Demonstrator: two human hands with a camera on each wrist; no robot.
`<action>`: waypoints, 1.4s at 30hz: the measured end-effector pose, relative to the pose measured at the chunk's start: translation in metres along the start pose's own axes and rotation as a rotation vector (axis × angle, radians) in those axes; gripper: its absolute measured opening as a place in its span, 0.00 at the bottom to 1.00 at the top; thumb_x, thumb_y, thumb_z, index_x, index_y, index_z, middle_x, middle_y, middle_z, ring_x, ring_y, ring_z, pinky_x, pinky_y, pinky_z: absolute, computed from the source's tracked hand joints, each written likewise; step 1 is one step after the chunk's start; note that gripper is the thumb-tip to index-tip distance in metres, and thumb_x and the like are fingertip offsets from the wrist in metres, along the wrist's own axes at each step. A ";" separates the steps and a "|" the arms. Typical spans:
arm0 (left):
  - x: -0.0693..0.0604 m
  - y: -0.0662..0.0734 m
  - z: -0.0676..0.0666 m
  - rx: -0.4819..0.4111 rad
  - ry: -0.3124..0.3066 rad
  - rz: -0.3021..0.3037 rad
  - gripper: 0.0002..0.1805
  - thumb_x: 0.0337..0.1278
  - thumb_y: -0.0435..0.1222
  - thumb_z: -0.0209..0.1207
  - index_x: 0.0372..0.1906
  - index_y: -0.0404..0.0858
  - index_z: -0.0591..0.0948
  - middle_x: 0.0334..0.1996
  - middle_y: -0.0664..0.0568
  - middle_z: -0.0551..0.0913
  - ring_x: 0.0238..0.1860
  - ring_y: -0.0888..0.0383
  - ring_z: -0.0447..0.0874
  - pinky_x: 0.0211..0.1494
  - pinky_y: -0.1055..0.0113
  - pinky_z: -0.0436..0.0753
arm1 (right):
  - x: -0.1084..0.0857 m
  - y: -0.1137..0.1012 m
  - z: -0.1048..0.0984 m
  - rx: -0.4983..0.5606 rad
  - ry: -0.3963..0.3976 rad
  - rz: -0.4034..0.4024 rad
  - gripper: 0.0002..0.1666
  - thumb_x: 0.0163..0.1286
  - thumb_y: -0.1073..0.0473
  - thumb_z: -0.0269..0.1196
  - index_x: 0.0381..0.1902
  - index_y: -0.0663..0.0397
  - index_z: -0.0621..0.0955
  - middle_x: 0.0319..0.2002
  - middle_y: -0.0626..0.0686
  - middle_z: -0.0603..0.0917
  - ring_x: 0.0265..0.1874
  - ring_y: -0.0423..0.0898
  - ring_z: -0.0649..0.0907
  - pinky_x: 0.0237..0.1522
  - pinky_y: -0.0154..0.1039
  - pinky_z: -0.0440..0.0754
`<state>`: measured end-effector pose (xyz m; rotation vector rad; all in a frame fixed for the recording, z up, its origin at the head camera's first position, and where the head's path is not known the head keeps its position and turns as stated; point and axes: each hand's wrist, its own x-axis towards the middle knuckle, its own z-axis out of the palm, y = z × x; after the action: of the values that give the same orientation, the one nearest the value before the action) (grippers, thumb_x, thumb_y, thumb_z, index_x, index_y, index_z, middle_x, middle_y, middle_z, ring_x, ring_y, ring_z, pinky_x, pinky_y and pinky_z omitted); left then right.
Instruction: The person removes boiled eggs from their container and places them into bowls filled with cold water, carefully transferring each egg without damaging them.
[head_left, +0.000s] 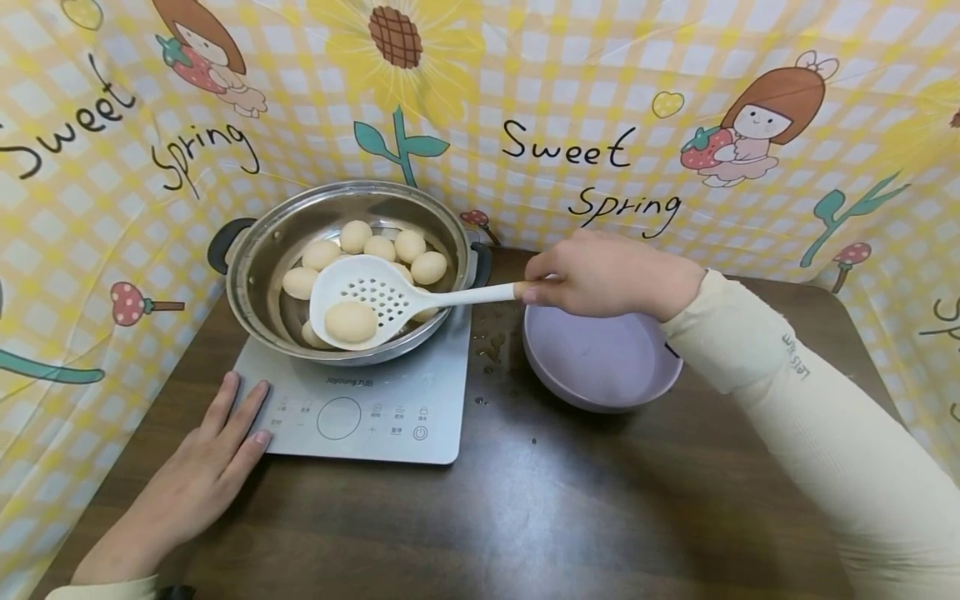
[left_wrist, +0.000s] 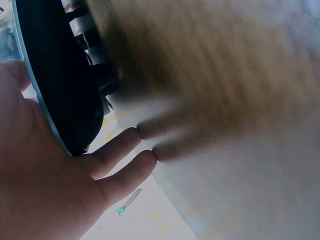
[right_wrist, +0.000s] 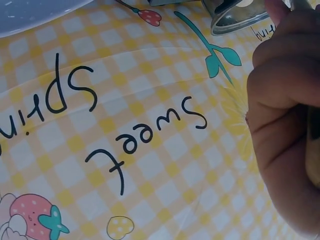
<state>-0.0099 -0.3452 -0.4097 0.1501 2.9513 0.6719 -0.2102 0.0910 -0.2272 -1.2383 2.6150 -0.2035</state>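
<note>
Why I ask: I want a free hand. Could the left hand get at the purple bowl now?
Probably yes: the left hand rests at the cooker, and the way past the cooker's front looks free. The right hand hides the far side of the bowl but not its near rim.

1 egg on white skimmer

Right hand curled — left hand outstretched (fingers apart).
</note>
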 end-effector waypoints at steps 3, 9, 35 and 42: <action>0.001 0.001 0.000 0.000 -0.001 0.003 0.34 0.82 0.45 0.42 0.83 0.46 0.44 0.80 0.43 0.28 0.67 0.15 0.51 0.54 0.22 0.59 | -0.001 0.002 0.000 0.018 -0.010 0.012 0.14 0.77 0.48 0.60 0.30 0.43 0.82 0.21 0.45 0.74 0.18 0.43 0.71 0.23 0.41 0.70; 0.001 0.001 0.001 -0.002 -0.005 0.001 0.34 0.82 0.46 0.42 0.83 0.46 0.45 0.80 0.43 0.28 0.66 0.15 0.51 0.54 0.22 0.59 | -0.003 0.005 0.000 0.043 -0.011 0.018 0.15 0.77 0.48 0.60 0.29 0.43 0.82 0.20 0.45 0.73 0.18 0.43 0.71 0.23 0.41 0.70; 0.001 0.000 0.001 -0.001 -0.003 0.006 0.35 0.82 0.45 0.43 0.83 0.45 0.44 0.80 0.41 0.28 0.65 0.14 0.51 0.53 0.22 0.59 | -0.040 0.012 -0.011 0.135 -0.058 0.099 0.15 0.80 0.46 0.56 0.34 0.44 0.81 0.22 0.47 0.73 0.20 0.43 0.72 0.25 0.41 0.71; 0.001 -0.001 0.002 0.000 0.009 0.013 0.35 0.82 0.44 0.43 0.83 0.45 0.45 0.80 0.42 0.29 0.65 0.14 0.52 0.53 0.22 0.59 | -0.058 0.018 -0.011 0.151 -0.055 0.116 0.14 0.79 0.48 0.57 0.33 0.43 0.81 0.23 0.47 0.75 0.22 0.43 0.73 0.26 0.41 0.72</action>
<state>-0.0110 -0.3449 -0.4118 0.1669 2.9617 0.6767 -0.1912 0.1473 -0.2117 -1.0249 2.5611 -0.3343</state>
